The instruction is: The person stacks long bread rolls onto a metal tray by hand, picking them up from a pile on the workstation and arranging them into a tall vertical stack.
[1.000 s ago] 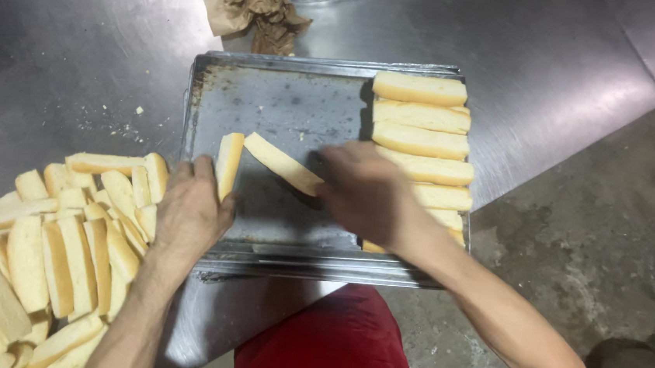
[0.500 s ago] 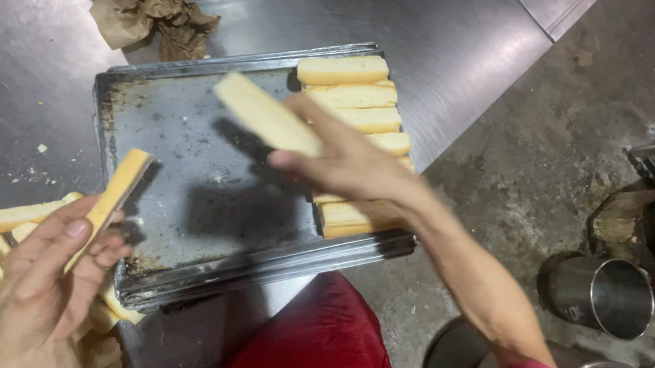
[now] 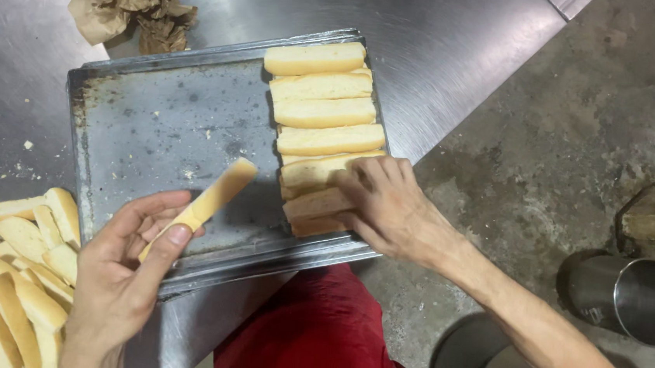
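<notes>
Right now your right hand [image 3: 388,204] lies spread, fingers down, on the near end of the row of bread slices [image 3: 322,109] along the right side of the metal tray [image 3: 154,116], pressing the last ones against their neighbours. Your left hand [image 3: 130,262] pinches one bread slice [image 3: 209,198] between thumb and forefingers, holding it tilted just above the bare tray floor. To lay it well, keep the right hand steadying the row so it does not fan out, bring the held slice in on its edge beside the last one, and let go only when it leans on its neighbour. Keep the pinch light; the bread looks soft and could dent.

Your right fingers cover the nearest slices, so you cannot tell how many lie there or whether they stand straight. The heap of slices [image 3: 9,276] at the left is cut off by the frame. The crumpled brown paper [image 3: 131,9] at the top hides whatever is under it.
</notes>
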